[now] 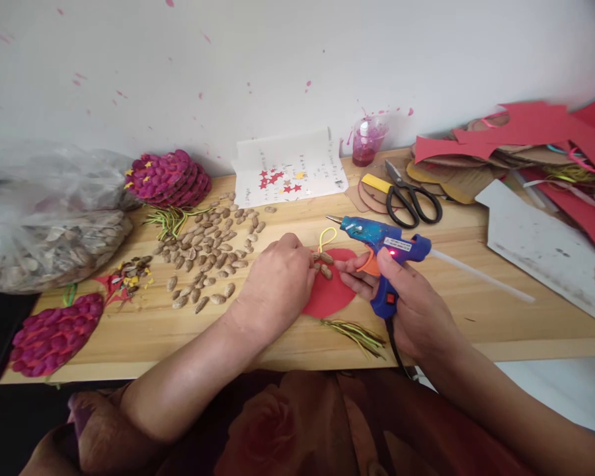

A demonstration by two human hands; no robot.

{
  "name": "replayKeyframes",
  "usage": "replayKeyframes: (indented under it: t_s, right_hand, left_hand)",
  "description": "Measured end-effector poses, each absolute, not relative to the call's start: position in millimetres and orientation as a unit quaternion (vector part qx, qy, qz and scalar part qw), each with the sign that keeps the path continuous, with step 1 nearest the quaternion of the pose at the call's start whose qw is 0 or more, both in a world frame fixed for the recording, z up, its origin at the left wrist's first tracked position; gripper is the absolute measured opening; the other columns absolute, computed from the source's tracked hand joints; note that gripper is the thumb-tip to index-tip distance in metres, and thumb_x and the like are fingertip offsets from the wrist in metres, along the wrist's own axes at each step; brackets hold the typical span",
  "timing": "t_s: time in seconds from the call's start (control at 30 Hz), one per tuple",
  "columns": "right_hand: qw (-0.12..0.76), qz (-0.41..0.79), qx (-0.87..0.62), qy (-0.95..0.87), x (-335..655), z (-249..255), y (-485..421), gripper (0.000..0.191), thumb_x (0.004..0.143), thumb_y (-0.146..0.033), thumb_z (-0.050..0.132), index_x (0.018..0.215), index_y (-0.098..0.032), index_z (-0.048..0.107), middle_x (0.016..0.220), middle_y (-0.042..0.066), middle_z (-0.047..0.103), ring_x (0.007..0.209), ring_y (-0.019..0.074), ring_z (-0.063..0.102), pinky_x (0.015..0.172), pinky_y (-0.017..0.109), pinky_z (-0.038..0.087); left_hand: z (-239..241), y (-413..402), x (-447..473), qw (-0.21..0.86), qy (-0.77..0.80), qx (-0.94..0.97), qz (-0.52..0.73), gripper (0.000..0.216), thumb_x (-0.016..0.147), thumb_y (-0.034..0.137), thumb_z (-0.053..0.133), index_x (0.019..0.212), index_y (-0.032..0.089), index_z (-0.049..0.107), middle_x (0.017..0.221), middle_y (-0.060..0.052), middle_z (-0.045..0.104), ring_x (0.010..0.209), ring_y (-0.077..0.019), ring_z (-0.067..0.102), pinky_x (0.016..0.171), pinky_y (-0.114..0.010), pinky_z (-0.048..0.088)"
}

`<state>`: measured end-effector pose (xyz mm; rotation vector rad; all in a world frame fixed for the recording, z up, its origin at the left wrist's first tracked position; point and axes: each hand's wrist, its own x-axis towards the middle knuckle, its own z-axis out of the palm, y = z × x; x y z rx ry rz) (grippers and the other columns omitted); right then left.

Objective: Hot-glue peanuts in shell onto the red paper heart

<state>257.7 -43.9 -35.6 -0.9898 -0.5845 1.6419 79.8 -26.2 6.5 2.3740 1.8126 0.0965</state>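
My right hand (416, 304) is wrapped around a blue hot glue gun (361, 231) with an orange trigger, its metal nozzle pointing left and a glue stick (483, 274) out of the back. A small red light glows on it. My left hand (282, 277) is closed, its fingertips against a peanut at the upper left of a round red paper piece (332, 297). Several peanuts (326, 271) lie there, beside a yellow cord loop (328, 238). The left fingertips are partly hidden. Fingers of my right hand touch the paper's right side.
Loose peanuts (213, 241) spread over the left of the wooden table (451, 330). Behind stand a stack of purple-covered pieces (168, 178), a printed sheet with stars (290, 165), a cup (367, 142) and scissors (411, 195). Green strings (357, 336) lie near the front. Red scraps (515, 135) heap up right.
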Motion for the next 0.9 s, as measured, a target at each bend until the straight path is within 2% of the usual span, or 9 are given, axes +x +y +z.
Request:
replayKeyframes:
  t_s: [0.23,0.43,0.6,0.73,0.9]
  right_hand:
    - [0.538,0.683,-0.418,-0.263,257.1,-37.8,-45.5,0.025,0.085,-0.047,0.079,0.085,-0.022,0.077,0.092,0.005,0.075,0.106,0.0259,0.071,0.1,0.042,0.057]
    - [0.526,0.657,-0.421,-0.338,256.5,-40.2,-51.3,0.024,0.091,-0.048,0.072,0.089,-0.025,0.077,0.098,0.004,0.076,0.102,0.0243,0.072,0.097,0.041,0.057]
    - [0.493,0.579,-0.462,-0.456,257.7,-35.5,-58.5,0.026,0.096,-0.05,0.064,0.092,-0.028,0.075,0.102,0.004,0.075,0.102,0.0232,0.07,0.092,0.037,0.056]
    - [0.491,0.545,-0.468,-0.493,254.8,-32.4,-60.1,0.025,0.096,-0.05,0.063,0.092,-0.028,0.075,0.095,0.003,0.073,0.088,0.0209,0.069,0.092,0.038,0.055]
    - [0.492,0.529,-0.471,-0.507,250.6,-33.2,-59.1,0.025,0.096,-0.049,0.063,0.09,-0.028,0.075,0.084,0.002,0.069,0.074,0.019,0.064,0.088,0.039,0.056]
  left_hand:
    - [3.1,-27.1,76.2,0.096,0.603,0.79,0.054,0.018,0.097,0.022,0.059,0.093,0.017,0.075,0.093,-0.007,0.065,0.085,-0.0216,0.067,0.081,-0.034,0.054]
    - [-4.9,-35.4,51.3,0.157,0.561,0.789,0.196,0.021,0.096,0.01,0.055,0.103,0.018,0.073,0.1,-0.005,0.069,0.093,-0.0161,0.067,0.089,-0.03,0.054]
    - [-23.2,-52.2,40.9,0.144,0.514,0.803,0.264,0.033,0.096,0.005,0.048,0.117,0.018,0.07,0.111,-0.007,0.069,0.101,-0.0155,0.066,0.092,-0.03,0.056]
    - [-39.3,-59.9,41.7,0.095,0.474,0.836,0.259,0.044,0.095,0.002,0.044,0.131,0.019,0.062,0.119,-0.009,0.065,0.107,-0.0189,0.062,0.095,-0.035,0.056]
    - [-42.9,-61.8,44.0,0.016,0.46,0.87,0.177,0.047,0.096,0.004,0.046,0.142,0.011,0.054,0.117,-0.014,0.062,0.107,-0.0251,0.057,0.095,-0.042,0.056]
